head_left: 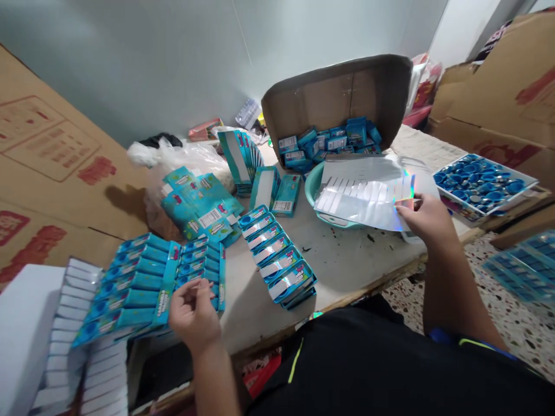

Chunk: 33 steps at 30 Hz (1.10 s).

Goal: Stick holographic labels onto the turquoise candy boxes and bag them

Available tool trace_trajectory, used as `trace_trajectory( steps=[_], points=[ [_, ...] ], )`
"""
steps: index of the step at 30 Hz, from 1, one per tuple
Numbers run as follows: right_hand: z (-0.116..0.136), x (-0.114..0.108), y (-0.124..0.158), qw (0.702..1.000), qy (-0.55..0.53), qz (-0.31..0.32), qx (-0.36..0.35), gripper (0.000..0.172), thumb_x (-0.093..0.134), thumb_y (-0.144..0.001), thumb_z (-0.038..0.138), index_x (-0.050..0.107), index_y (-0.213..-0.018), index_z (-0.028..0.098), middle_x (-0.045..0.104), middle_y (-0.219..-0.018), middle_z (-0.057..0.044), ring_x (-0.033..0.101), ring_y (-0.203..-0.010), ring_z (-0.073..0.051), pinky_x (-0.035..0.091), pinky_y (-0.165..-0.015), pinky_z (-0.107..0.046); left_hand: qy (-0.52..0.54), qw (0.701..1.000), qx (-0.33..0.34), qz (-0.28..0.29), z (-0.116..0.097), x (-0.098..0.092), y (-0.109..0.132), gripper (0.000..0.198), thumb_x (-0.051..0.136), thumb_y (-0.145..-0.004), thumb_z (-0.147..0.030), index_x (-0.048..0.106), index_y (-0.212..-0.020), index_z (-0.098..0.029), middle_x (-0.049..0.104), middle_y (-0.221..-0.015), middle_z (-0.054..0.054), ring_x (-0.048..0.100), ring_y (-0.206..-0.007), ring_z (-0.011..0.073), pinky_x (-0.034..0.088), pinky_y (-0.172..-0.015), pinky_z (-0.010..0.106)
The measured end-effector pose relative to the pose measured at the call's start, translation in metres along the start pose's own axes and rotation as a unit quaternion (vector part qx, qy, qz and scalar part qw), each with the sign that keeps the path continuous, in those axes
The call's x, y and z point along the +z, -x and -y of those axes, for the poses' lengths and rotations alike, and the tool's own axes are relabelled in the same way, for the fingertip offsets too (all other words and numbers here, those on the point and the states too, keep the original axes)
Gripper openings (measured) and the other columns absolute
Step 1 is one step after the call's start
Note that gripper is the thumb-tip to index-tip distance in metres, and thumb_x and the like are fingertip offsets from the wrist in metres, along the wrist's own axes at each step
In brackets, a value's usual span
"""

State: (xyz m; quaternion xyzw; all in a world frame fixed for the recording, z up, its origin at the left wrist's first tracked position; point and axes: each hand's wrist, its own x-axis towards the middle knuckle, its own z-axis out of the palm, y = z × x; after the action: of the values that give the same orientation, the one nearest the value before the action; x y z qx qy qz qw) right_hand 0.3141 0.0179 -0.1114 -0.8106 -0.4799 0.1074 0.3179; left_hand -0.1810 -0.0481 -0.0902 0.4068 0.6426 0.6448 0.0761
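My right hand (422,218) pinches the corner of a holographic foil sticker sheet (362,193), which lies over a teal plastic basin (316,188). My left hand (194,315) hovers at the table's front, its fingers curled and pinched together with nothing visible between them. It sits just over the edge of a fanned row of flat teal printed cartons (134,286). A second overlapping row of teal boxes (273,257) runs down the middle of the table.
A cardboard carton (336,92) full of small teal boxes stands at the back. A white tray of blue round items (479,185) sits at right. A plastic bag and loose cartons (195,199) lie at back left. White stacked boxes (65,341) stand at lower left, with flattened cardboard around.
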Motion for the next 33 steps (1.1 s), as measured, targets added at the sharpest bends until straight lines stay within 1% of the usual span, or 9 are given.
trace_trajectory(
  steps=[5,10,12,14,17,20,25,30,33],
  points=[
    [0.042,-0.021,0.025,0.949,-0.312,-0.052,-0.015,0.035,0.07,-0.077,0.042,0.055,-0.103,0.024,0.07,-0.089,-0.005,0.06,-0.059,-0.017,0.048,-0.053,-0.03,0.03,0.997,0.061,0.042,-0.053,0.014,0.018,0.024,0.082,-0.064,-0.02,0.072,-0.084,-0.028,0.066,-0.066,-0.006,0.063,-0.06,0.0203,0.051,-0.059,0.034],
    [0.09,-0.04,0.055,0.838,-0.524,-0.049,-0.144,0.036,0.077,-0.079,0.034,0.046,-0.096,0.028,0.06,-0.071,0.007,0.047,-0.046,-0.009,0.037,-0.041,-0.02,0.076,0.933,0.313,0.158,-0.096,0.036,0.025,0.018,0.08,-0.073,-0.018,0.072,-0.087,-0.028,0.074,-0.085,-0.003,0.072,-0.078,0.0215,0.061,-0.074,0.038],
    [0.103,-0.042,0.068,0.805,-0.566,-0.027,-0.177,0.039,0.081,-0.077,0.027,0.05,-0.101,0.03,0.058,-0.068,0.008,0.042,-0.041,-0.007,0.032,-0.038,-0.019,0.038,0.922,0.342,0.179,-0.105,0.045,0.02,0.019,0.077,-0.082,-0.022,0.072,-0.099,-0.026,0.075,-0.11,0.002,0.072,-0.104,0.0234,0.059,-0.094,0.042],
    [0.112,-0.041,0.077,0.796,-0.575,0.023,-0.186,0.045,0.082,-0.078,0.023,0.057,-0.114,0.032,0.058,-0.066,0.008,0.04,-0.039,-0.007,0.029,-0.035,-0.019,0.04,0.931,0.322,0.17,-0.111,0.053,0.014,0.047,0.081,-0.082,-0.034,0.065,-0.126,-0.028,0.065,-0.136,0.007,0.062,-0.13,0.0275,0.054,-0.107,0.045],
    [0.121,-0.036,0.085,0.795,-0.566,0.094,-0.196,0.066,0.082,-0.08,0.023,0.056,-0.139,0.039,0.06,-0.068,0.006,0.044,-0.039,-0.009,0.032,-0.035,-0.021,0.109,0.942,0.256,0.186,-0.115,0.058,0.007,0.084,0.086,-0.08,-0.043,0.043,-0.151,-0.033,0.056,-0.149,0.01,0.06,-0.133,0.0277,0.058,-0.104,0.043],
    [0.127,-0.031,0.088,0.782,-0.576,0.101,-0.217,0.081,0.081,-0.079,0.024,0.048,-0.148,0.052,0.07,-0.084,0.003,0.052,-0.045,-0.011,0.041,-0.04,-0.024,0.154,0.947,0.194,0.203,-0.114,0.051,0.007,0.062,0.084,-0.083,-0.038,0.057,-0.139,-0.031,0.069,-0.13,0.007,0.07,-0.114,0.0228,0.062,-0.093,0.036],
    [0.129,-0.021,0.092,0.806,-0.538,0.014,-0.245,0.037,0.08,-0.08,0.021,0.079,-0.111,0.04,0.073,-0.081,-0.001,0.059,-0.054,-0.015,0.044,-0.045,-0.028,0.168,0.951,0.148,0.212,-0.114,0.024,0.016,0.033,0.082,-0.084,-0.035,0.075,-0.116,-0.026,0.076,-0.114,0.005,0.075,-0.092,0.0161,0.065,-0.077,0.026],
    [0.129,-0.008,0.091,0.822,-0.489,-0.004,-0.292,0.02,0.076,-0.087,0.028,0.083,-0.103,0.037,0.073,-0.074,0.001,0.06,-0.057,-0.014,0.044,-0.049,-0.031,0.162,0.93,0.076,0.321,-0.117,0.009,0.023,0.065,0.096,-0.067,-0.033,0.071,-0.127,-0.029,0.072,-0.128,0.006,0.075,-0.076,0.0153,0.066,-0.064,0.028],
    [0.131,-0.007,0.093,0.827,-0.474,0.003,-0.302,0.022,0.075,-0.087,0.026,0.083,-0.107,0.034,0.076,-0.08,0.001,0.06,-0.057,-0.013,0.044,-0.049,-0.03,0.121,0.942,0.033,0.311,-0.118,0.004,0.025,0.067,0.096,-0.065,-0.036,0.072,-0.127,-0.027,0.074,-0.124,0.007,0.076,-0.082,0.0183,0.066,-0.067,0.03]
  ],
)
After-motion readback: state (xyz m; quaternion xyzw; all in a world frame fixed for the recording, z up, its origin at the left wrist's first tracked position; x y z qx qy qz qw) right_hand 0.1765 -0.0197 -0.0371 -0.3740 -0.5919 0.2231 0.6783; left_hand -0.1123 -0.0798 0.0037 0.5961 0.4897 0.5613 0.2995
